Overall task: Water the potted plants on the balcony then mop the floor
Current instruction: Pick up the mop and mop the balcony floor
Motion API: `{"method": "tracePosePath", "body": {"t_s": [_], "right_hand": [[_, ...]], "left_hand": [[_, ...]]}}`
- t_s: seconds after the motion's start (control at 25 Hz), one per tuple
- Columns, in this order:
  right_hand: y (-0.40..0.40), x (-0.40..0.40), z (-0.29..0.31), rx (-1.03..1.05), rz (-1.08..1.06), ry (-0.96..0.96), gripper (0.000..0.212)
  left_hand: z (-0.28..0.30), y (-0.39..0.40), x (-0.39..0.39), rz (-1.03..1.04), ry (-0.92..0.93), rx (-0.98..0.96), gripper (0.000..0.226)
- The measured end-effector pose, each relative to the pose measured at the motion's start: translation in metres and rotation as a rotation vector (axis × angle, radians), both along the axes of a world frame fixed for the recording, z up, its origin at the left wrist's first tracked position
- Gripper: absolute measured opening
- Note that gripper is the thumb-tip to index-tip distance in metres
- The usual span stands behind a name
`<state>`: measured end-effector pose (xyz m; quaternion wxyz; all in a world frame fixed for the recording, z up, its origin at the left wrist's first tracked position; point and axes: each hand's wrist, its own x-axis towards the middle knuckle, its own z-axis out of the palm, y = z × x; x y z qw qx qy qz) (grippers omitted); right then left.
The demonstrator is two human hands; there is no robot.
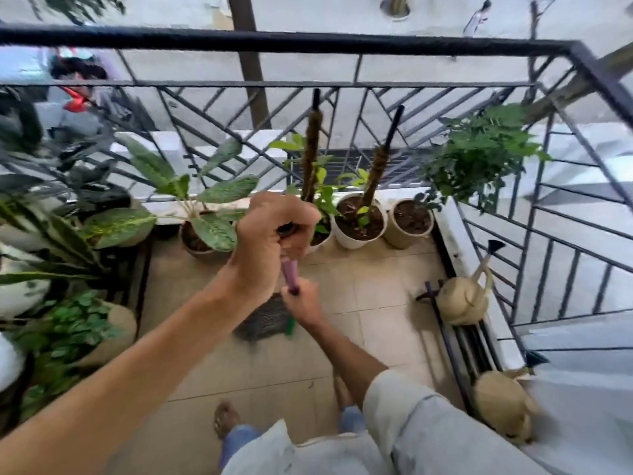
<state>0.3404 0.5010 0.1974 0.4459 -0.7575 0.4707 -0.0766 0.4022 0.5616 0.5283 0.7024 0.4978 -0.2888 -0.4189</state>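
I hold a mop upright over the tiled balcony floor (pixel 376 303). My left hand (pixel 270 234) grips the top end of the purple mop handle (pixel 288 274). Lower down the handle, my right hand (pixel 303 303) grips it just above the dark stringy mop head (pixel 263 320), which lies on the tiles. Potted plants line the far edge: a broad-leafed plant (pixel 205 200), two white pots with moss poles (pixel 359 217), and a beige pot (pixel 409 221).
A black metal railing (pixel 308 42) encloses the balcony. More leafy pots (pixel 85 323) crowd the left side. A beige watering can (pixel 462 296) and a second one (pixel 503 406) sit on the right ledge. My bare feet (pixel 226 418) stand on the near tiles.
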Motion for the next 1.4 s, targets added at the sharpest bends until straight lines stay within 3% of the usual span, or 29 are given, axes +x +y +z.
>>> {"method": "tracePosePath", "body": {"t_s": [0.2,0.36,0.6,0.92,1.04,1.2,1.4], "right_hand": [[-0.148,-0.154,-0.011,-0.122,-0.089,0.202,0.033],[-0.197,-0.206,-0.012,-0.188,-0.115,0.356,0.022],[-0.131,-0.156,-0.015,-0.107,-0.120,0.133,0.019],[0.033,0.007,-0.004,0.102,0.061,-0.085,0.018],[0.078,0.045,0.033,0.252,0.138,-0.196,0.015],[0.073,0.049,0.036,0.257,0.110,-0.197,0.018],[-0.029,-0.031,0.021,0.106,0.093,-0.107,0.032]], "left_hand": [[-0.048,-0.104,-0.081,-0.021,0.104,0.037,0.035],[-0.076,-0.124,-0.103,0.050,0.122,0.095,0.037],[-0.049,-0.103,-0.099,-0.024,-0.072,0.048,0.040],[0.004,-0.005,-0.062,0.066,-0.379,0.187,0.042],[0.013,0.017,-0.045,0.161,-0.451,0.194,0.043],[0.018,0.007,-0.051,0.183,-0.440,0.198,0.045],[0.007,-0.053,-0.088,0.056,-0.324,0.109,0.042]]}}
